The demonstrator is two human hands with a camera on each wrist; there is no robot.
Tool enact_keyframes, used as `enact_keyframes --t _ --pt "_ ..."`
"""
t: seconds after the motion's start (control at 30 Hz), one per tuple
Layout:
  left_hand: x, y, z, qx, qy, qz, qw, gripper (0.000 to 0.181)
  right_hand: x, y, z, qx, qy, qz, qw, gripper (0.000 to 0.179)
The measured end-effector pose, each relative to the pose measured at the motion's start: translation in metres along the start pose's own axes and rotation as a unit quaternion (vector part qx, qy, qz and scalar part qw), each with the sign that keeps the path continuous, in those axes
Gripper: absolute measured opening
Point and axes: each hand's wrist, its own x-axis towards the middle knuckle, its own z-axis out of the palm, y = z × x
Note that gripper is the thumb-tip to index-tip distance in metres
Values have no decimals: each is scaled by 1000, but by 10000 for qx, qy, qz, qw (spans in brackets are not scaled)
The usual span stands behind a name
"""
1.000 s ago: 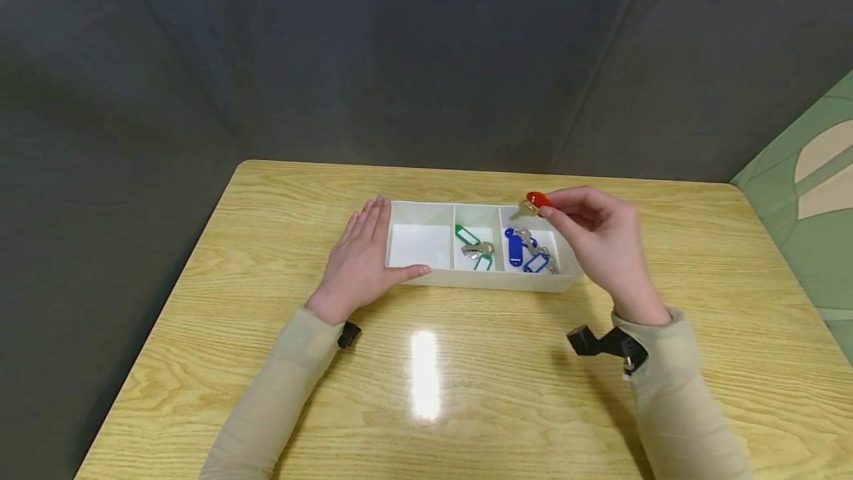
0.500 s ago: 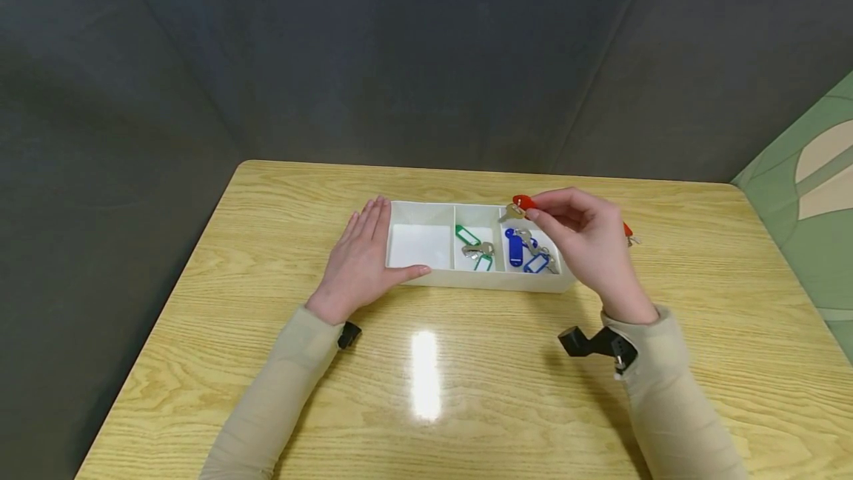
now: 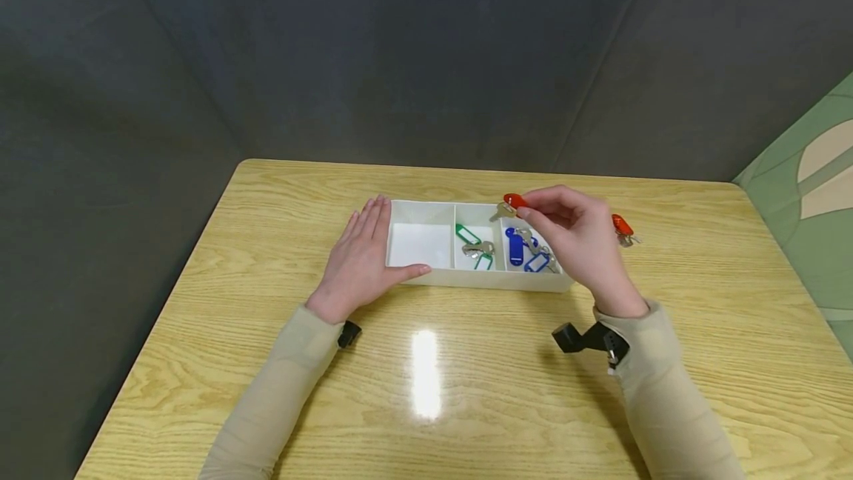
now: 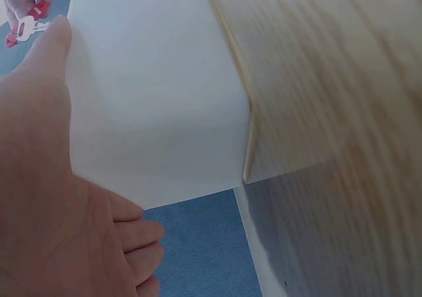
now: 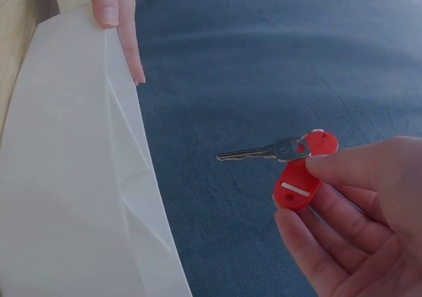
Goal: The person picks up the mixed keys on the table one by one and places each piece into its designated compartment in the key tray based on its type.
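Note:
A white three-compartment tray [image 3: 480, 279] stands on the wooden table. My left hand [image 3: 356, 261] rests against its left end with straight fingers, the thumb over the front wall. My right hand [image 3: 578, 234] pinches a red key tag [image 5: 295, 185] above the back of the tray, near the divider between the middle and right compartments. From the tag's ring hangs a metal key [image 5: 283, 150], pointing left. Green key tags [image 3: 467, 234] with keys lie in the middle compartment. Blue key tags [image 3: 516, 247] with keys lie in the right one; the left compartment shows its bare floor.
Another red key tag [image 3: 623, 225] with keys lies on the table [image 3: 700, 280] right of the tray, just beyond my right hand. A dark partition [image 3: 413, 58] rises behind the table's far edge.
My right hand has moved left with the red key tag, from over the right compartment toward the middle one. The red tag on the table has come into view. My left hand stays put.

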Motion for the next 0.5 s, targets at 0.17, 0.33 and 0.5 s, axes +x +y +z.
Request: enact_keyframes --t 0.17,0.33,0.5 --pt "0 1 -1 -13 -14 -30 10000 127 2 0 2 37 -26 -8 10000 19" --pt "1 1 -1 -26 -32 -26 10000 127 3 0 4 48 -22 17 10000 18" --pt "0 0 0 -29 -16 -6 10000 126 5 2 6 -17 -3 42 10000 17"
